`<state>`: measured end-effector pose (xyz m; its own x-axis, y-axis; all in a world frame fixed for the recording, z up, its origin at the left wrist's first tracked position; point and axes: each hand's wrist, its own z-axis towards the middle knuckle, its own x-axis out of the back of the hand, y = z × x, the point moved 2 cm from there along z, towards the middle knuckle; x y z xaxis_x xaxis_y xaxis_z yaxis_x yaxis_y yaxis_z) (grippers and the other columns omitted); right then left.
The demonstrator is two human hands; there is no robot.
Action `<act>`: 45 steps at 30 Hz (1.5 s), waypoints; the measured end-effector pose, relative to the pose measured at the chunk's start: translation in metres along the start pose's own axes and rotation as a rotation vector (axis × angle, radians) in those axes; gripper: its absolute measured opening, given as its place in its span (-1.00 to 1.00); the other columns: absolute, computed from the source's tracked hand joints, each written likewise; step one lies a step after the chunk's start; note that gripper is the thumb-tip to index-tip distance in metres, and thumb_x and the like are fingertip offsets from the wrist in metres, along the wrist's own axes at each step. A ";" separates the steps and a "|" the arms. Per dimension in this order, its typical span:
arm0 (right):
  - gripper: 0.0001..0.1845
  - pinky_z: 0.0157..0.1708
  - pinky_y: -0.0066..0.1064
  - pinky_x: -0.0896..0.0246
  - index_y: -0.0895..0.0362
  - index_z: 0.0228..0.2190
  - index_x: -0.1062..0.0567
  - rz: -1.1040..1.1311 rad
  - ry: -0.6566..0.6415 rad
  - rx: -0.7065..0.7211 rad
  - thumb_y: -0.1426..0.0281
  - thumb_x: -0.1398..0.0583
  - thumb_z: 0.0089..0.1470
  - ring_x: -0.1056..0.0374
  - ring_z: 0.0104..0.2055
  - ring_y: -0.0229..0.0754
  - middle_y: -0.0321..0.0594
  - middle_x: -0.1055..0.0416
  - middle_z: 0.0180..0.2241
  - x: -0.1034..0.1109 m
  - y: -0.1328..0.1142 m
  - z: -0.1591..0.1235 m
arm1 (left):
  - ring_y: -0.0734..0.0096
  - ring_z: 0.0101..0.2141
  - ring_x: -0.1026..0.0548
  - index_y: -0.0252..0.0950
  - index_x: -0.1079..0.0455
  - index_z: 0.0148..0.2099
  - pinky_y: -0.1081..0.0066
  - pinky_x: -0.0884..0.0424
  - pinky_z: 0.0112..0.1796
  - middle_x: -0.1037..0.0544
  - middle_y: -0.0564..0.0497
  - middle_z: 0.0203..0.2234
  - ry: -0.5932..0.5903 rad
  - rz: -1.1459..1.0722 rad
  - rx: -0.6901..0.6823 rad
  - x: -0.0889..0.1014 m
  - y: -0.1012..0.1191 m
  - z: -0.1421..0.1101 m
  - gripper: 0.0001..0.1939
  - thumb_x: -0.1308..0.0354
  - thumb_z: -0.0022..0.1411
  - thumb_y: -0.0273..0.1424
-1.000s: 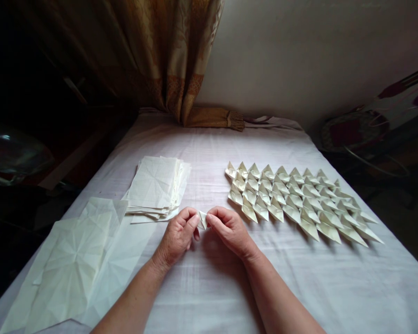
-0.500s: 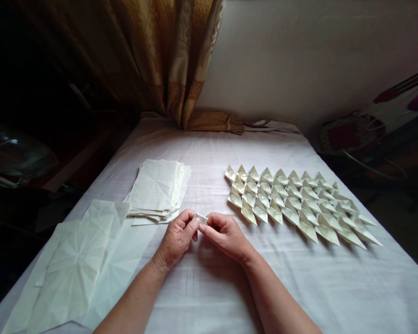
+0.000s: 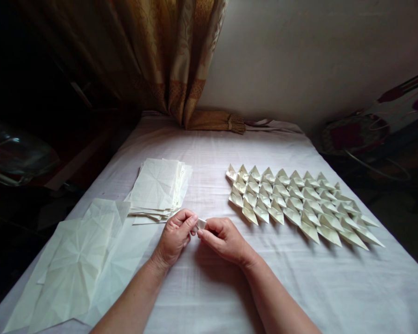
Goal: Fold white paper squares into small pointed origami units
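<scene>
A small folded piece of white paper [image 3: 201, 224] is pinched between both hands just above the white tablecloth [image 3: 212, 153]. My left hand [image 3: 174, 236] is closed, thumb and fingers pressed on the paper's left end. My right hand [image 3: 225, 239] is closed on its right end, fingers curled over it. Most of the paper is hidden by the fingers. To the right lie several rows of finished folded paper pieces [image 3: 299, 204].
A stack of creased square sheets [image 3: 158, 188] lies behind my left hand. Larger creased sheets [image 3: 73, 264] lie at the near left edge. A brown curtain [image 3: 181, 60] hangs at the far end. Dark clutter flanks the table on both sides.
The folded paper has turned and sunk lower between my fingers, from standing upright to lying almost flat and mostly hidden. Both hands have drawn slightly closer to me.
</scene>
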<state>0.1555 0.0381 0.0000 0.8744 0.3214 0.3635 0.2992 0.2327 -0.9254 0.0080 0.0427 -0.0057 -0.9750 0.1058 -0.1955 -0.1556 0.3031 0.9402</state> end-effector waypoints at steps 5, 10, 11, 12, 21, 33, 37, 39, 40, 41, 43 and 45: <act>-0.57 -0.57 -0.52 0.05 0.15 -0.66 -0.33 0.125 -0.035 -0.046 0.19 -0.14 0.14 -0.05 -0.59 -0.38 -0.40 -0.17 -0.66 -0.002 0.001 0.000 | 0.69 -0.73 -0.12 -0.29 -0.24 -0.46 0.64 0.04 -0.73 -0.29 0.20 -0.73 -0.018 -0.024 0.023 0.001 0.002 0.000 -0.55 -0.29 -0.01 -0.02; -0.58 -0.50 -0.51 -0.08 0.16 -0.58 -0.44 0.222 0.000 -0.064 0.13 -0.14 0.16 -0.17 -0.55 -0.34 -0.33 -0.33 -0.61 -0.003 0.004 0.001 | 0.69 -0.72 -0.17 -0.30 -0.30 -0.34 0.64 -0.04 -0.72 -0.38 0.17 -0.64 -0.058 0.064 -0.019 0.002 0.001 -0.001 -0.58 -0.23 0.10 -0.02; -0.57 -0.51 -0.51 -0.08 0.16 -0.57 -0.44 0.227 0.003 -0.068 0.12 -0.15 0.16 -0.18 -0.55 -0.34 -0.33 -0.33 -0.61 -0.003 0.004 0.001 | 0.70 -0.73 -0.15 -0.30 -0.30 -0.33 0.64 -0.04 -0.72 -0.38 0.17 -0.64 -0.065 0.080 -0.024 0.002 0.001 -0.001 -0.59 -0.22 0.11 -0.03; -0.56 -0.53 -0.52 -0.06 0.16 -0.58 -0.44 0.221 0.004 -0.076 0.10 -0.16 0.15 -0.16 -0.56 -0.35 -0.34 -0.31 -0.62 -0.003 0.005 0.001 | 0.70 -0.73 -0.14 -0.30 -0.30 -0.33 0.64 -0.03 -0.72 -0.37 0.18 -0.64 -0.067 0.093 -0.025 0.003 0.001 -0.001 -0.60 -0.22 0.11 -0.04; -0.58 -0.52 -0.52 -0.05 0.14 -0.61 -0.42 0.078 0.102 -0.007 0.17 -0.13 0.19 -0.14 -0.57 -0.35 -0.36 -0.29 -0.64 0.007 0.004 0.001 | 0.69 -0.74 -0.10 -0.29 -0.29 -0.38 0.61 0.01 -0.70 -0.29 0.20 -0.69 -0.115 0.199 -0.031 0.001 0.003 -0.002 -0.60 -0.19 0.13 -0.02; -0.69 -0.49 -0.50 -0.09 0.13 -0.60 -0.39 0.077 0.119 -0.057 0.28 -0.12 0.12 -0.18 -0.54 -0.33 -0.35 -0.30 -0.62 0.007 0.005 0.002 | 0.58 -0.66 -0.21 -0.26 -0.30 -0.43 0.55 -0.17 -0.59 -0.30 0.16 -0.68 -0.032 0.361 -0.224 -0.001 0.003 -0.002 -0.74 -0.09 0.22 -0.21; -0.78 -0.49 -0.50 -0.07 0.13 -0.58 -0.36 0.090 0.150 -0.070 0.34 -0.13 0.05 -0.16 -0.52 -0.32 -0.37 -0.26 -0.60 0.007 0.009 0.002 | 0.49 -0.53 -0.31 -0.27 -0.34 -0.45 0.49 -0.27 -0.44 -0.33 0.11 -0.61 -0.021 0.590 -0.411 -0.004 0.006 -0.004 -0.78 -0.05 0.22 -0.31; -0.81 -0.49 -0.51 -0.06 0.13 -0.58 -0.35 0.084 0.148 -0.066 0.36 -0.12 0.03 -0.15 -0.52 -0.33 -0.37 -0.26 -0.60 0.007 0.011 0.002 | 0.47 -0.50 -0.33 -0.28 -0.36 -0.42 0.49 -0.28 -0.41 -0.35 0.10 -0.58 -0.034 0.645 -0.455 -0.005 0.006 -0.005 -0.77 -0.02 0.24 -0.32; -0.82 -0.49 -0.51 -0.05 0.13 -0.57 -0.35 0.077 0.148 -0.062 0.37 -0.12 0.02 -0.15 -0.52 -0.33 -0.38 -0.26 -0.59 0.007 0.011 0.002 | 0.47 -0.50 -0.34 -0.28 -0.36 -0.41 0.49 -0.28 -0.41 -0.36 0.10 -0.57 -0.045 0.655 -0.462 -0.006 0.006 -0.005 -0.77 0.00 0.25 -0.32; -0.82 -0.49 -0.51 -0.05 0.12 -0.58 -0.34 0.069 0.148 -0.058 0.37 -0.12 0.02 -0.14 -0.52 -0.33 -0.38 -0.25 -0.59 0.007 0.011 0.002 | 0.47 -0.50 -0.34 -0.28 -0.36 -0.40 0.49 -0.28 -0.41 -0.36 0.10 -0.56 -0.060 0.661 -0.462 -0.006 0.005 -0.005 -0.76 0.02 0.26 -0.32; -0.82 -0.49 -0.51 -0.04 0.12 -0.58 -0.33 0.051 0.144 -0.053 0.38 -0.11 0.02 -0.14 -0.52 -0.33 -0.38 -0.25 -0.60 0.007 0.010 0.002 | 0.47 -0.50 -0.34 -0.28 -0.35 -0.40 0.50 -0.29 -0.41 -0.36 0.10 -0.56 -0.088 0.669 -0.459 -0.005 0.004 -0.005 -0.76 0.03 0.27 -0.32; -0.82 -0.49 -0.51 -0.04 0.12 -0.58 -0.32 0.033 0.134 -0.055 0.38 -0.11 0.01 -0.14 -0.53 -0.34 -0.39 -0.25 -0.60 0.007 0.010 0.002 | 0.47 -0.49 -0.34 -0.27 -0.34 -0.40 0.50 -0.29 -0.40 -0.36 0.10 -0.56 -0.111 0.678 -0.460 -0.005 0.003 -0.005 -0.76 0.04 0.27 -0.33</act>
<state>0.1638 0.0442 -0.0065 0.9260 0.2021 0.3188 0.2870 0.1719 -0.9424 0.0116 0.0388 -0.0008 -0.8631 0.2265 0.4514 0.3876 -0.2760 0.8795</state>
